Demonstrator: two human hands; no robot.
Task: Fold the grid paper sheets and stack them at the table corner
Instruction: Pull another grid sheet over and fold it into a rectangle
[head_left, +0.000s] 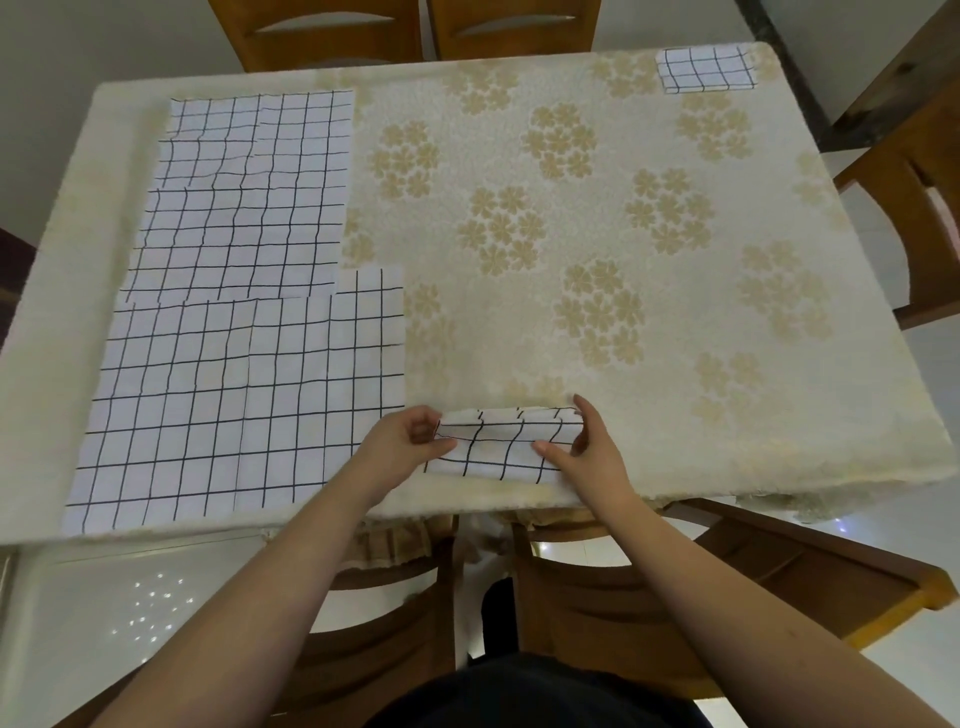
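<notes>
Gripping folded grid sheet (501, 441) two-handed

Cream tablecloth (519, 338) carried clusters of pale gold flower prints. Flat white paper sheets (244, 291) at 9 o'clock bore black hand-ruled grids, lines slightly wavy. Small folded white sheet (705, 68) at 1 o'clock showed the same black grid. Folded white sheet (501, 441) at 6 o'clock: black grid likewise. Chairs (904, 197) were orange-brown wood.
</notes>
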